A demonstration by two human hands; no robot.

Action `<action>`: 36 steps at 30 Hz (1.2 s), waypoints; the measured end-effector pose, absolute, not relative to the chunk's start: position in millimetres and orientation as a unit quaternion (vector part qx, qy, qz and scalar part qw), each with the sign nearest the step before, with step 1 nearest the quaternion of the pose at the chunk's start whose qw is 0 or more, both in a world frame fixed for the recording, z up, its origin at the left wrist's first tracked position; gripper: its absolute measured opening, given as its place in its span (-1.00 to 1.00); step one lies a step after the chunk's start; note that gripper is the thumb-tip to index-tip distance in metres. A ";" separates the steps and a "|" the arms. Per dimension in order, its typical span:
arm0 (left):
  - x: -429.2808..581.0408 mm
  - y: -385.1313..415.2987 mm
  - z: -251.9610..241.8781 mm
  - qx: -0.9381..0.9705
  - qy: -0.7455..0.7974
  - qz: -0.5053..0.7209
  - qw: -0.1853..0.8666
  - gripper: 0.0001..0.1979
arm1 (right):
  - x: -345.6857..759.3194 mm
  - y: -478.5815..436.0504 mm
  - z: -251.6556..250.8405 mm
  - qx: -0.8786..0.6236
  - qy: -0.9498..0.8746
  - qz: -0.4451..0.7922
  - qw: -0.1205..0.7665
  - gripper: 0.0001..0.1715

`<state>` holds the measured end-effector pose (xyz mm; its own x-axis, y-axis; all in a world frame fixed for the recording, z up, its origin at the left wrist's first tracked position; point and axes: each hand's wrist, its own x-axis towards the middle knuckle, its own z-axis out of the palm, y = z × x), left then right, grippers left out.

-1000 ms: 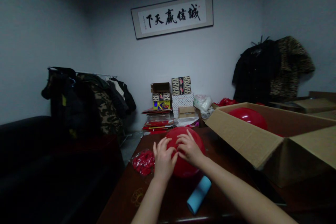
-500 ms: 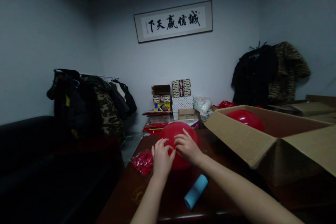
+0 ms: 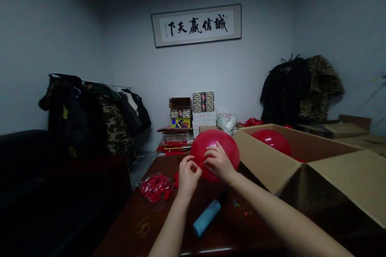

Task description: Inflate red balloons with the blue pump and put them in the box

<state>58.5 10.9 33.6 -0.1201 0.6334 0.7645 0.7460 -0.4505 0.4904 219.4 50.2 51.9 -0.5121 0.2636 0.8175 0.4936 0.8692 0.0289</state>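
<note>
Red balloon point(image 3: 223, 143) is up in the air over the desk point(image 3: 241, 231), right beside the near flap of an open cardboard box point(image 3: 265, 162), touching it or nearly so. It's blown up full, round & tight. Left hand point(image 3: 188, 174) and right hand point(image 3: 220, 164) meet at its near side, and the fingertips of both are pinched together on the neck end, so both are clamped on it. Can't tell if there's a knot yet, since the neck's hidden btwn the fingers. My read is that the inflating is done, closing off the neck is under way, and this one isn't in the box.

A second inflated balloon point(image 3: 271, 140) sits inside the box. Below the hands a blue cylinder point(image 3: 207, 217), prob. a hand pump, lies on the desk. Left of the hands is a clear bag of flat red balloons point(image 3: 153, 188), w/ a few rubber bands point(image 3: 143, 227) nearer the front edge. At the far end are stacked small boxes point(image 3: 193, 112) & red papers, w/ framed calligraphy point(image 3: 196, 25) on the wall above and coats point(image 3: 301, 88) hung at both sides. Only the box flap crowds the balloon, on its right.
</note>
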 end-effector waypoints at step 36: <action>83.3 18.5 61.0 -0.805 -0.418 -0.401 0.129 -0.98 | 265.3 67.9 57.8 -0.107 -0.861 -0.279 0.411 -0.84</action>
<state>83.3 18.5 61.0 0.3283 0.5693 0.7537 0.7761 -0.6174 0.1283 265.3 67.9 57.8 -0.6390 -0.0442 0.7679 0.4144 0.8213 0.3921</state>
